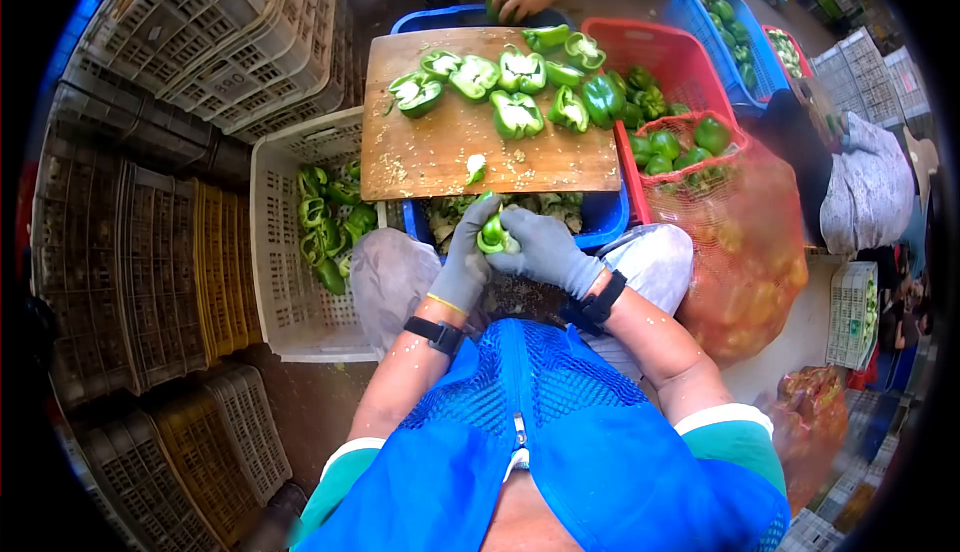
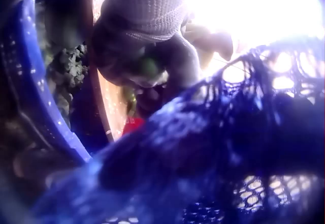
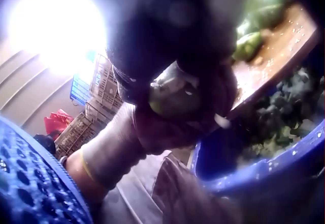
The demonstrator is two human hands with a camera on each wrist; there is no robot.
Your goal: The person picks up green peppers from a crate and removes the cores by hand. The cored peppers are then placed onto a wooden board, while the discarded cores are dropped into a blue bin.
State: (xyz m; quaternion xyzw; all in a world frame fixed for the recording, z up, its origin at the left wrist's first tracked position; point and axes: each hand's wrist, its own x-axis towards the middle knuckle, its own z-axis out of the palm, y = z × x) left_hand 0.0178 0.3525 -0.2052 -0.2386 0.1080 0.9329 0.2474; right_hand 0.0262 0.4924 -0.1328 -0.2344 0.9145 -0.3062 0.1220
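Both hands wear grey gloves and meet over the blue tub, just off the cutting board's near edge. Between them is a green bell pepper point(image 1: 493, 235), partly covered by fingers. My left hand point(image 1: 464, 264) grips it from the left, while the right hand point(image 1: 552, 249) has its fingers curled on the other side. The pepper point(image 3: 172, 102) shows a pale inner part in the right wrist view. On the wooden cutting board point(image 1: 420, 162) lie several halved peppers point(image 1: 517, 115), a small pepper piece point(image 1: 476, 169) and scattered seeds.
The blue tub point(image 1: 615, 214) under the board holds trimmings. A white crate point(image 1: 290, 322) at left contains cut peppers. Whole peppers fill a red crate point(image 1: 610, 37) and a mesh bag point(image 1: 745, 242) at right. Another person's hand point(image 1: 525, 0) reaches in at the back. Stacked crates point(image 1: 215, 42) line the left.
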